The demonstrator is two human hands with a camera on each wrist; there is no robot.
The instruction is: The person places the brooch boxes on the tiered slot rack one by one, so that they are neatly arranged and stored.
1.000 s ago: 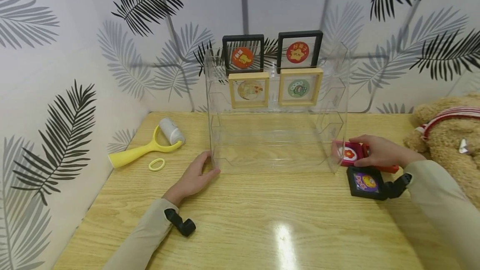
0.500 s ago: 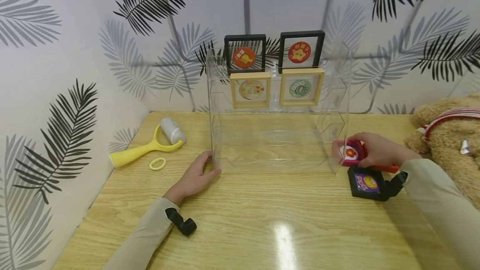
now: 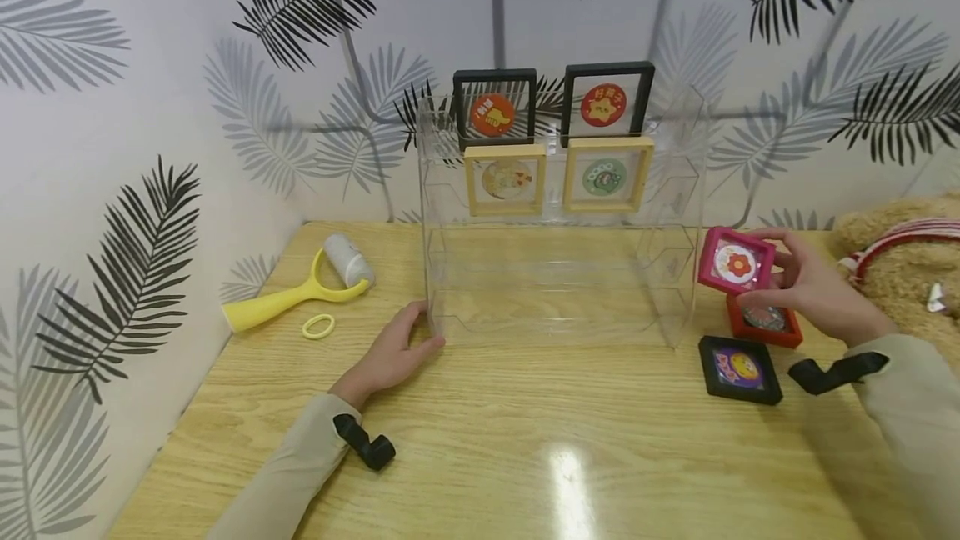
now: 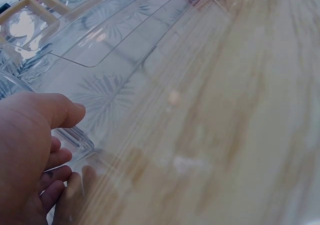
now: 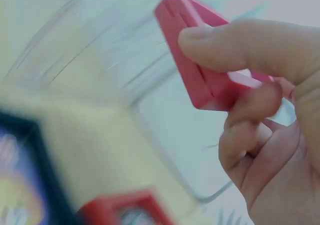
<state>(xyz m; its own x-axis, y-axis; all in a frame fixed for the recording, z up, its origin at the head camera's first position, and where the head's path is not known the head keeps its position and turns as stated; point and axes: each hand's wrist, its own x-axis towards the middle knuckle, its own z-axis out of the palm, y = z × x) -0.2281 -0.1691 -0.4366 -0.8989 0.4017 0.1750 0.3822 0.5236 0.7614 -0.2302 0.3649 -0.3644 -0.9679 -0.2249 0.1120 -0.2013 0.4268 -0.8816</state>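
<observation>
My right hand (image 3: pixel 825 294) pinches a small pink square display frame (image 3: pixel 737 262) with a red flower badge, holding it up beside the right end of a clear acrylic display rack (image 3: pixel 555 327). In the right wrist view the thumb presses one side of the pink frame (image 5: pixel 187 67) with fingers curled behind. A red frame (image 3: pixel 783 338) and a black frame (image 3: pixel 741 397) lie on the table below. My left hand (image 3: pixel 392 354) grips the rack's left side panel; the left wrist view shows thumb and fingers (image 4: pixel 57 160) on either side of its edge.
Two black frames (image 3: pixel 495 144) stand on the rack's top tier, two light wooden frames (image 3: pixel 506 208) on the tier below. A yellow-handled roller (image 3: pixel 288 297) and a yellow ring (image 3: pixel 318 326) lie left. A plush toy (image 3: pixel 911 290) sits right. A patterned wall is behind.
My right hand has lifted the pink frame off the table and tilted it up, uncovering more of the red frame. My left hand stays at the rack's left side.
</observation>
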